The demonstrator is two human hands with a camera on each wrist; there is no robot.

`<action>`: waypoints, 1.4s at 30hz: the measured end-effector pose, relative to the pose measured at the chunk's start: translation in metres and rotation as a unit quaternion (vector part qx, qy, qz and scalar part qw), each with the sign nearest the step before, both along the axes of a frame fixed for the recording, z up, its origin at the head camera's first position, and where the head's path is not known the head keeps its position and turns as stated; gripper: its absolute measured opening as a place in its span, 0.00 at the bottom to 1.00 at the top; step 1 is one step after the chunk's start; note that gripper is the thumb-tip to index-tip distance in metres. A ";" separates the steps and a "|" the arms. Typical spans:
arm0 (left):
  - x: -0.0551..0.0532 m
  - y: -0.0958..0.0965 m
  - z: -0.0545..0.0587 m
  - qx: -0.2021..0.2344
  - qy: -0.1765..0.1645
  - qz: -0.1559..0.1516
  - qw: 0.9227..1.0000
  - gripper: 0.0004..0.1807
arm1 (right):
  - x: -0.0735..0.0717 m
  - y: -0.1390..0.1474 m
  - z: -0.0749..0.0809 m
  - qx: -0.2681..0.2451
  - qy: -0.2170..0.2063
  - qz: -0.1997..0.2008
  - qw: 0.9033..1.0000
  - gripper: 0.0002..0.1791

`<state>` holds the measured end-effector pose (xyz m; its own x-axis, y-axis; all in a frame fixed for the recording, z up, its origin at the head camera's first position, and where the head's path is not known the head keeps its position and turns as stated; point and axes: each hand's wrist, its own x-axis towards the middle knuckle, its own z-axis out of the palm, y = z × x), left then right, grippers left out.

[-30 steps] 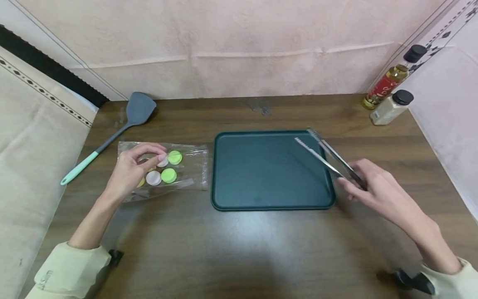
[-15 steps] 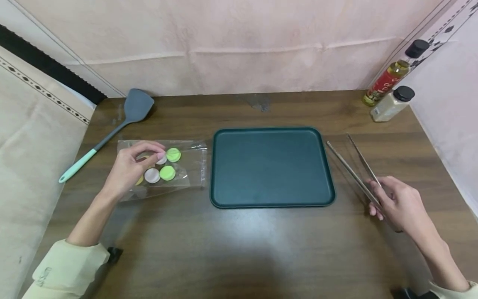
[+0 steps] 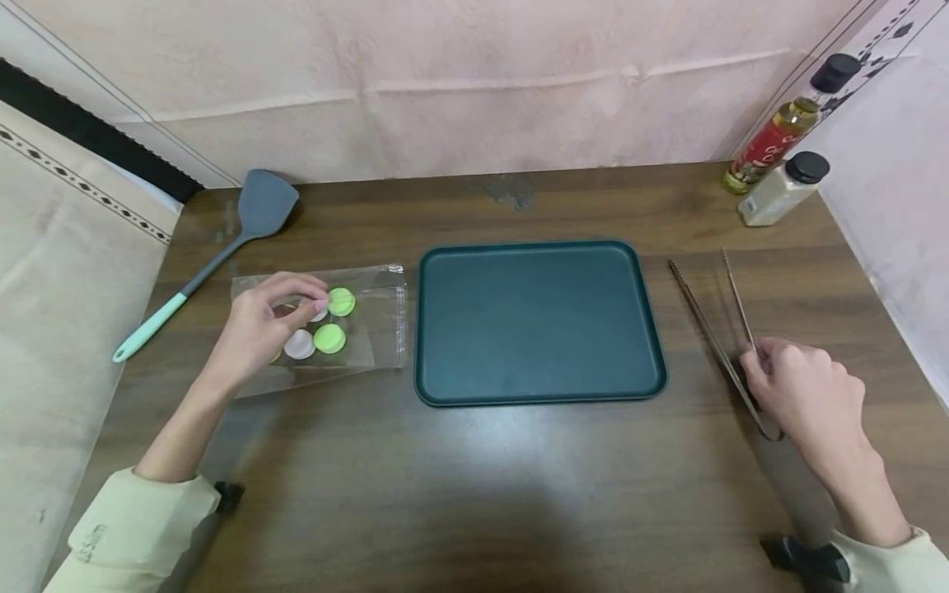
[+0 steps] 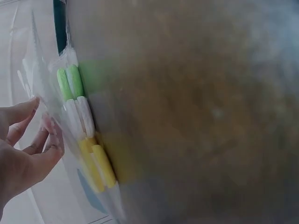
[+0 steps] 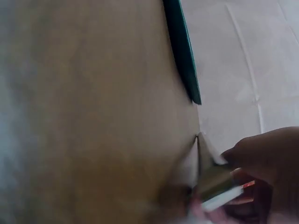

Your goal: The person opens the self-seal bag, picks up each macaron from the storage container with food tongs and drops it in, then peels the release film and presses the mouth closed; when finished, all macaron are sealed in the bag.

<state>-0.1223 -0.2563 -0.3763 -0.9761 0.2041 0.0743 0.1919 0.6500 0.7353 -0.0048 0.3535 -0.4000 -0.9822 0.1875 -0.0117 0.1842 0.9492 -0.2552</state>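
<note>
My left hand (image 3: 263, 325) pinches the upper film of a clear plastic bag (image 3: 381, 329) left of the tray. Inside the bag lie several macarons: green ones (image 3: 329, 338), white ones (image 3: 300, 344) and yellow ones (image 4: 97, 165), the yellow mostly hidden by the hand in the head view. To the right of the dark green tray (image 3: 541, 329), my right hand (image 3: 808, 395) holds metal tongs (image 3: 708, 333) by one arm, low over the table, their arms spread and tips pointing away from me. In the right wrist view the tongs are blurred and partly covered by fingers.
A grey spatula with a mint handle (image 3: 151, 328) lies at the left. At the back right corner stand an oil bottle (image 3: 774, 136) and a black-capped jar (image 3: 782, 193). Cloth hangings (image 3: 474, 91) border the wooden table (image 3: 474, 486).
My right hand has carried the tongs from above the tray's right edge rightward and down to the table beside it, and turned back-up. My left hand has stayed at the bag.
</note>
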 end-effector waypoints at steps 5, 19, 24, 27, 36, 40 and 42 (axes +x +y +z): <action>-0.003 0.001 0.001 -0.033 0.021 -0.024 0.999 0.05 | -0.005 -0.001 0.004 0.037 -0.036 0.050 0.997 0.25; -0.039 0.016 0.009 -0.063 0.009 -0.073 0.995 0.11 | 0.005 -0.026 0.040 -0.048 0.046 0.111 0.992 0.20; -0.067 0.024 0.013 -0.103 -0.052 -0.103 0.988 0.18 | 0.004 -0.110 0.035 -0.294 0.027 0.327 0.898 0.09; -0.085 0.028 0.011 -0.116 -0.105 -0.149 0.976 0.19 | 0.001 -0.164 0.028 -0.428 -0.125 0.385 0.808 0.16; -0.117 0.036 0.008 -0.090 -0.236 -0.210 0.945 0.09 | -0.014 -0.327 -0.007 -0.715 -0.343 0.198 0.576 0.24; -0.121 0.040 0.010 -0.089 -0.246 -0.215 0.941 0.07 | -0.021 -0.370 -0.014 -0.762 -0.365 0.079 0.529 0.25; -0.123 0.040 0.011 -0.089 -0.247 -0.207 0.942 0.07 | -0.028 -0.381 -0.015 -0.777 -0.356 0.046 0.517 0.26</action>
